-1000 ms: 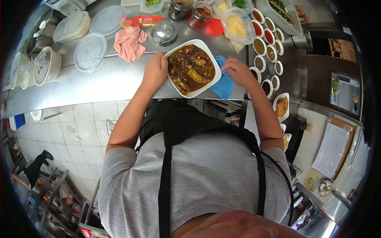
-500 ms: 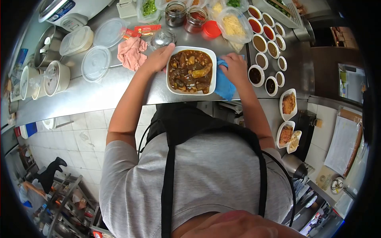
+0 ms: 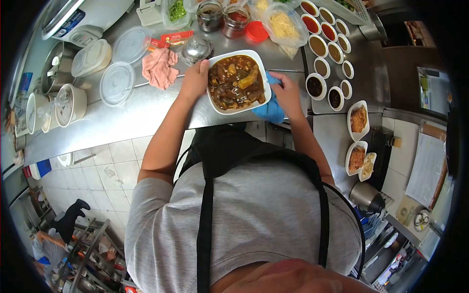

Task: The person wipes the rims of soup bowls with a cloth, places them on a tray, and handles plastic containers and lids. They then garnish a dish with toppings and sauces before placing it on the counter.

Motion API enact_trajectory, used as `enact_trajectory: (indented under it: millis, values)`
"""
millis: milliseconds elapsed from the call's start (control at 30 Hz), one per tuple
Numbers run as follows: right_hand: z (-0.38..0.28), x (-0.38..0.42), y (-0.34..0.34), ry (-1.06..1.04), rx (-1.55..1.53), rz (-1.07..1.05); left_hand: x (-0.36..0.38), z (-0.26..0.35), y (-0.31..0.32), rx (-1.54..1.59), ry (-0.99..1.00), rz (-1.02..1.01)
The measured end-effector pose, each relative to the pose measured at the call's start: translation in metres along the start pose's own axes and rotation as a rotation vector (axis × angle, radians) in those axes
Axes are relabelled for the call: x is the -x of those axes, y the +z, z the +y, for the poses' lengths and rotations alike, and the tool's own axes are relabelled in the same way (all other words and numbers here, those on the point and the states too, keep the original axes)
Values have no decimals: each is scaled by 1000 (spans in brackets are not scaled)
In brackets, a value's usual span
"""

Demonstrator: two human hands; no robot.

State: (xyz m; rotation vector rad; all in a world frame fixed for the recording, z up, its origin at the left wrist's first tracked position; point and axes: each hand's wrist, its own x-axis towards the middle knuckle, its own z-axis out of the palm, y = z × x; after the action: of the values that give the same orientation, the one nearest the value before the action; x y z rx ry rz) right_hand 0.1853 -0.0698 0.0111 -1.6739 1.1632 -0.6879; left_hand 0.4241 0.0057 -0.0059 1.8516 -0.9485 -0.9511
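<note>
A white square bowl [image 3: 213, 101] full of brown saucy stew [image 3: 234, 80] is at the counter's front edge, turned slightly. My left hand [image 3: 197, 78] grips its left side, thumb near the rim and fingers partly hidden behind the bowl. On the other side, my right hand [image 3: 285, 93] is closed on a blue cloth [image 3: 270, 110], which is bunched against the bowl's right wall. A crumpled pink cloth [image 3: 160, 67] lies on the steel counter left of my left hand, and a plastic-wrapped round item [image 3: 197, 50] sits just beyond it.
Jars of dark sauce [image 3: 211, 15] and red sauce [image 3: 236, 21], a red lid [image 3: 256, 31] and a bag of pale shreds [image 3: 284, 28] stand behind the bowl. Several sauce cups [image 3: 317, 45] are at right. Clear lids [image 3: 117, 81] and tubs [image 3: 71, 105] lie left. Another person [image 3: 49, 246] is far lower left.
The bowl has turned a little and shifted slightly right, with my left hand moving along. My right hand has brought the blue cloth, now more bunched, up against the bowl's side.
</note>
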Motion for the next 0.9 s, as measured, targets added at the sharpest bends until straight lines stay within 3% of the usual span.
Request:
enact_trajectory:
  millis: [67,167,367,467,567,633,700,800,900]
  values:
    - [6,12,-3,21,-117,-9,3,4,0,47,-2,28]
    - [14,22,-7,30,-47,20,15,8,1,132,-68,20]
    - [14,13,-2,160,-344,100,26,2,8,318,-85,23]
    - [10,-26,-7,10,13,115,29,0,15,517,-90,17]
    - [-10,-77,-20,-72,491,-65,28,0,18,630,-108,7]
    - [-51,-111,-22,-314,666,151,26,-3,24,674,-99,23]
    - [-71,-160,-16,-505,586,129,27,-4,25,697,-108,11]
    - [-71,-228,9,-404,717,44,28,-3,24,687,-86,12]
    - [-62,-269,28,-41,1062,-27,29,-2,24,673,-114,39]
